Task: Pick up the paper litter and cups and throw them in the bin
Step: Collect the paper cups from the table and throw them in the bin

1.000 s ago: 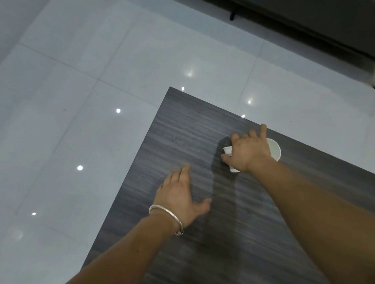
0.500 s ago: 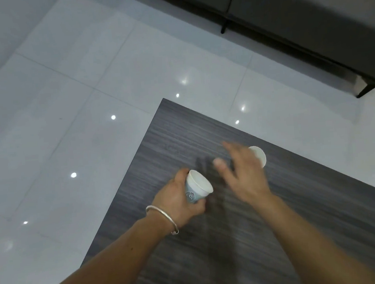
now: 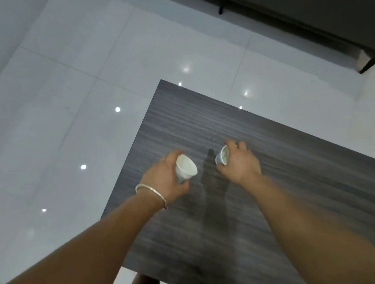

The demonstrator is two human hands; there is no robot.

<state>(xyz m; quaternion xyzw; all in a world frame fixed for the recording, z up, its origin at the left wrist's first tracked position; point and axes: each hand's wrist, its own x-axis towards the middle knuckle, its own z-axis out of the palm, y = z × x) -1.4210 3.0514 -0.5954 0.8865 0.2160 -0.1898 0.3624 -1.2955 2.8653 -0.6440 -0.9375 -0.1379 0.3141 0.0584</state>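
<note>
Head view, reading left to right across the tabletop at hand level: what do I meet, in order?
In order: left hand → left cup → right cup → right hand.

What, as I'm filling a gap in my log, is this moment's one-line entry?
left hand: grips left cup | right hand: grips right cup | place: over dark table | bin: not in view

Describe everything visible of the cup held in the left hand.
The cup is small, white and tapered, paper by its look, with a bluish print near the base. It tilts, open mouth toward the camera, and looks empty. The left hand grips its lower body, over the dark wood-grain table.
</note>
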